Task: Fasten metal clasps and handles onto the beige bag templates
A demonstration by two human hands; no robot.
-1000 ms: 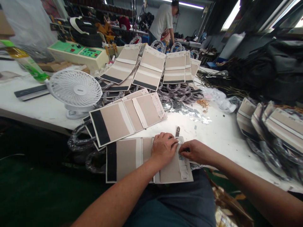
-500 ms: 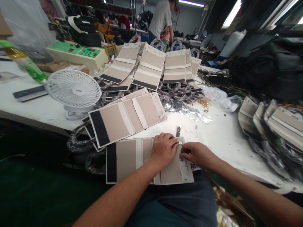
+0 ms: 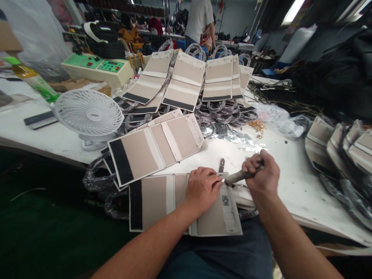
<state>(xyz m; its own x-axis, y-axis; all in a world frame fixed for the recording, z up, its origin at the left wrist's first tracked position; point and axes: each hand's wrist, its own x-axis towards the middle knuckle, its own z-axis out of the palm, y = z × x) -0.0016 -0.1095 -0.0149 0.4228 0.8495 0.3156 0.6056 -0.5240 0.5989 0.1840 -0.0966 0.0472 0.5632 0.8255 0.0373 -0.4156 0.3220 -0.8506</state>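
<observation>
A beige panel (image 3: 155, 201) with a black end strip and pale bands lies flat before me, partly over my lap. My left hand (image 3: 203, 188) rests on its right part, thumb and forefinger pinched at a small shiny metal piece (image 3: 223, 180) near the upper right edge. My right hand (image 3: 260, 170) is wrapped round a grey rod-like tool (image 3: 236, 177), its dark end pointing left at the metal piece. What kind of tool it is I cannot make out. Lower on the same edge shows a small dark metal plate (image 3: 225, 200).
More beige panels (image 3: 157, 145) with plastic-wrapped handles are stacked at the left and back. A white fan (image 3: 88, 112) stands left. Metal plates (image 3: 247, 141) and brass-coloured bits (image 3: 257, 125) lie scattered behind. Further panels (image 3: 319, 143) stand at the right; a person (image 3: 199, 21) is beyond.
My right hand has left the panel's edge, moved up and right, and now grips the grey tool. The left hand stays nearly in place. The view has shifted slightly.
</observation>
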